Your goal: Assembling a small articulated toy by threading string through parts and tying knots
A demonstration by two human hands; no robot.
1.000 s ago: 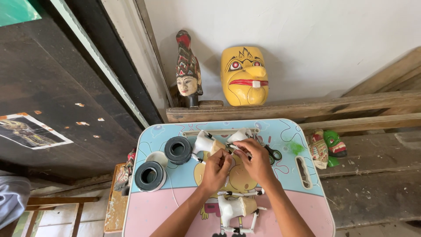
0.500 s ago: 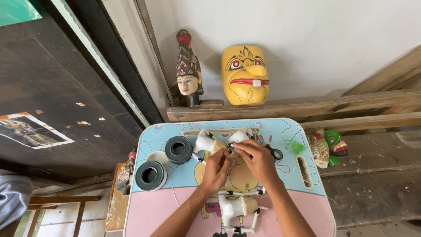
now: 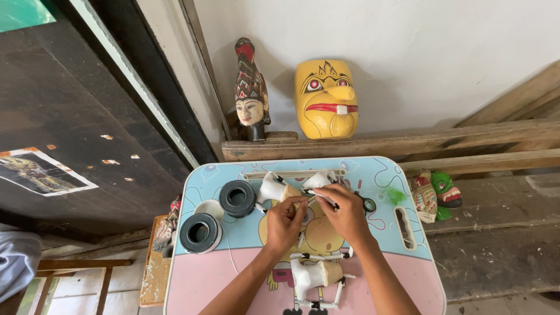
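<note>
Currently both hands mid-table on the small pastel table point(image 3: 408, 175), working one small white-and-tan carved piece point(image 3: 290, 192). Left hand point(image 3: 284, 223) with fingers pinched narrow near the piece's tan end; right hand point(image 3: 345, 211) with fingers closed on a thin stick-like tool point(image 3: 322, 198), tip aimed at the piece. Whether the left fingers actually clamp the piece: cannot tell, knuckles in the way. Likely risks: tool tip slipping off the small rounded surface toward the left fingertips; piece rolling, since only lightly steadied; elbow or forearm knocking the second white-and-tan figure part point(image 3: 312, 274) lying just below the wrists near the table's front edge. Another white piece point(image 3: 319, 179) just beyond the right hand, touching nothing obvious. Scissors point(image 3: 366, 203) half hidden behind the right hand, easy to snag. Containers: none really; two black rings point(image 3: 200, 231) point(image 3: 237, 198) left of the hands, both with open, empty-looking centres, possibly tape rolls. Yellow mask point(image 3: 325, 99) and painted wooden head point(image 3: 251, 93) on the ledge behind, well apart from the work.
</note>
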